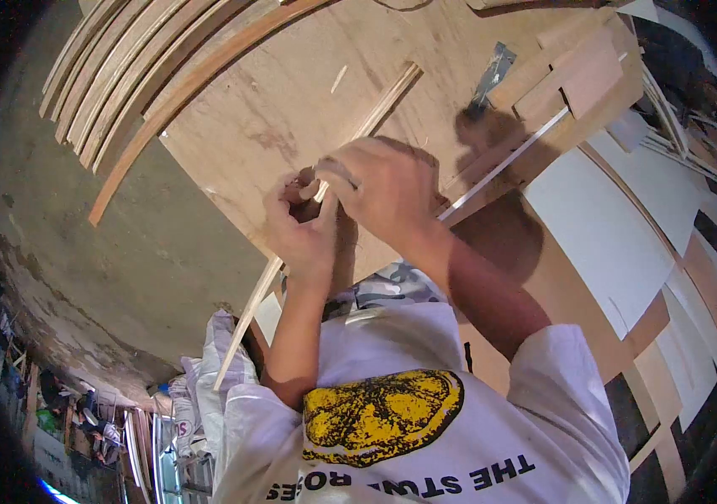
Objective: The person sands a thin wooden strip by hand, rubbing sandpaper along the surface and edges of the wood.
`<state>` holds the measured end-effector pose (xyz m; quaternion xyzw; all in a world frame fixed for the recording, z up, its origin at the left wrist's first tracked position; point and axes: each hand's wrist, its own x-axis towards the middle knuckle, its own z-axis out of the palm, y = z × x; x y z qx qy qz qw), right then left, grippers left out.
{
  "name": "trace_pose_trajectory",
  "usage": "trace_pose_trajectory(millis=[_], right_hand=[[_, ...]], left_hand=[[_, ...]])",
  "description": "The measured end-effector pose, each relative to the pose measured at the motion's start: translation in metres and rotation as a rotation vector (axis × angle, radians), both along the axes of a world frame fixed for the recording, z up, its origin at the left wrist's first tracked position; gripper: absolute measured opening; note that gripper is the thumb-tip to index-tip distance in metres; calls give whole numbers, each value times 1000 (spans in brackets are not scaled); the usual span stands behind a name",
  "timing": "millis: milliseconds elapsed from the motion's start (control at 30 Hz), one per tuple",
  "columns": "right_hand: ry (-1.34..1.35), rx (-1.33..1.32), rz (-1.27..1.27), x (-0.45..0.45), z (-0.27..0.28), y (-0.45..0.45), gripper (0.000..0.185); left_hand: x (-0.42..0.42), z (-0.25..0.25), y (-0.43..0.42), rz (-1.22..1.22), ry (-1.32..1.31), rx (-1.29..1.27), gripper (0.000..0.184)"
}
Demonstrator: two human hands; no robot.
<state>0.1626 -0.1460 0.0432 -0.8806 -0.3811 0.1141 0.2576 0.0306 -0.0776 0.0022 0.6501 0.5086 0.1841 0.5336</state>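
Observation:
A long, thin wooden strip (385, 102) runs slantwise over the plywood board (249, 109), its lower end (245, 323) sticking out past the board's edge beside my left forearm. My left hand (301, 223) is closed around the strip near its middle, fingers curled and thumb up. Just above and to the right, my right hand (379, 185) is also closed, with bent fingers on the strip close to the left hand. It is slightly blurred, and its fingertips partly hide the strip.
Several curved wooden strips (127, 71) lie side by side at the upper left. A grey-bladed tool (493, 71) and flat wood pieces (589, 76) rest on the board's right part. White sheets (602, 227) lie at right, and a white sack (220, 361) stands at lower left.

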Motion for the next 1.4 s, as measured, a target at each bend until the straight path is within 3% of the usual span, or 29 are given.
trace_pose_trajectory(millis=[67,100,200,333,500,600,633,700,800,900,1000,1067,1100,1167,1267,1300,1400], right_hand=[[-161,-27,-16,25,-15,3,10],[-16,61,-147,44,-21,5,11],[-141,-131,-202,26,-9,8,12],[36,-20,70,-4,0,6,14],[-64,-8,-195,20,-18,6,10],[49,-7,11,-12,-1,9,10],[35,100,31,-19,-7,10,10],[141,28,-27,-22,1,13,11],[196,27,-52,-21,2,16,11],[83,-10,-16,-15,-2,10,12],[-216,82,-3,26,-32,4,11],[-191,161,-46,25,-55,-4,11],[-50,185,-86,12,-68,-9,11],[23,49,95,-11,-19,-1,15],[71,57,197,-3,-14,0,17],[-89,201,220,20,-55,-6,17],[-33,-77,-43,54,-31,8,16]], left_hand=[[3,-4,-1,-7,-7,81,51],[1,-5,0,-13,-7,121,50],[-2,-9,1,-59,40,124,49],[-5,-5,2,-90,80,138,45],[-4,-1,3,-52,-13,116,45],[-7,4,8,-135,105,98,46],[-8,4,8,-132,94,73,47],[-10,5,11,-124,72,28,48],[-31,17,30,-424,226,533,44],[-55,14,31,-467,198,555,35],[-50,7,24,-375,61,530,25],[-41,3,22,-353,23,509,25],[-38,3,21,-345,1,500,26],[-40,3,24,-369,49,515,28],[-42,4,21,-371,75,505,29],[-42,3,21,-362,77,505,29],[-40,0,18,-309,-3,504,27]])
